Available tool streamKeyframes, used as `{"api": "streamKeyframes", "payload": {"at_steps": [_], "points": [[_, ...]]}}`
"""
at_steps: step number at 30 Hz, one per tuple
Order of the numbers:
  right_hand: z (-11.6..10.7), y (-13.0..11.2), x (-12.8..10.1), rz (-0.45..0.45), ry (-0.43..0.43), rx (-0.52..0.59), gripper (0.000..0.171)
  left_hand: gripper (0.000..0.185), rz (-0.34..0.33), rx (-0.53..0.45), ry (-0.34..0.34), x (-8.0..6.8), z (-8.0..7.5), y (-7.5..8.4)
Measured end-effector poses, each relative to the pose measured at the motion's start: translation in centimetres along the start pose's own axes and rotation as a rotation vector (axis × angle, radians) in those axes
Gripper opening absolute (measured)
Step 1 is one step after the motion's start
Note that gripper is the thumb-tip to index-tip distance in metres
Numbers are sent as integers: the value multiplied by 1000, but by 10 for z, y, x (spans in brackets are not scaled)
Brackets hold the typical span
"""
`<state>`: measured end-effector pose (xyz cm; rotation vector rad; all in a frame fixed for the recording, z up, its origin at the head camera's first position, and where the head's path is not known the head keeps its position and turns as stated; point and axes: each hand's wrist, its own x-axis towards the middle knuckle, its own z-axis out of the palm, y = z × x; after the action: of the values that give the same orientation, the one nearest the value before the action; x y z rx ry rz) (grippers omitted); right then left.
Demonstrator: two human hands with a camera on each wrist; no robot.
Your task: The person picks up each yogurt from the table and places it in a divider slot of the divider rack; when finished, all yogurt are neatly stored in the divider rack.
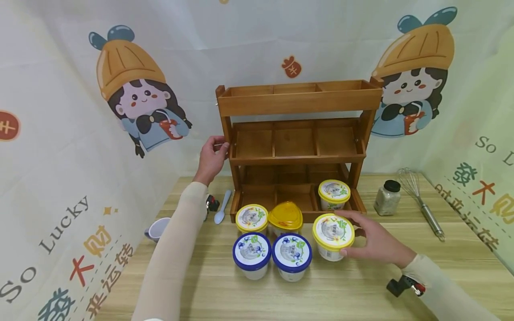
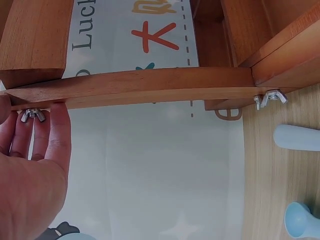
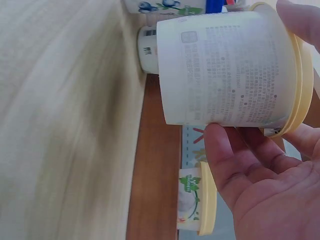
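A three-tier wooden rack stands at the back of the table. My left hand rests against its left upright, with straight fingers beside a wing nut. My right hand grips a yellow-lidded cup standing on the table before the rack; in the right wrist view the thumb and fingers wrap the cup. Another yellow-lidded cup sits in the bottom tier's right compartment. In front of the rack stand a third yellow-lidded cup, a yellow triangular-lidded tub and two blue-lidded cups.
A spice jar and a whisk lie right of the rack. A pale blue spoon and a grey cup lie on the left. Printed cloth walls close in the table on three sides.
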<state>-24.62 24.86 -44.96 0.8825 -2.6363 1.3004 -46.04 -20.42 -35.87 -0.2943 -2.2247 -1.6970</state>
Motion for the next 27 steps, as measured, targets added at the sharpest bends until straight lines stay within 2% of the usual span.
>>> {"api": "streamKeyframes", "payload": {"at_steps": [9,20,27], "points": [[-8,-9,13,9,71,-19,88,32,1,3,-3,0,0,0],[-11,-12,44,49,158,-7,90,33,-19,18,-5,0,-1,0],[-12,-12,60,130,174,37,92,33,-11,16,-7,0,0,2]]}}
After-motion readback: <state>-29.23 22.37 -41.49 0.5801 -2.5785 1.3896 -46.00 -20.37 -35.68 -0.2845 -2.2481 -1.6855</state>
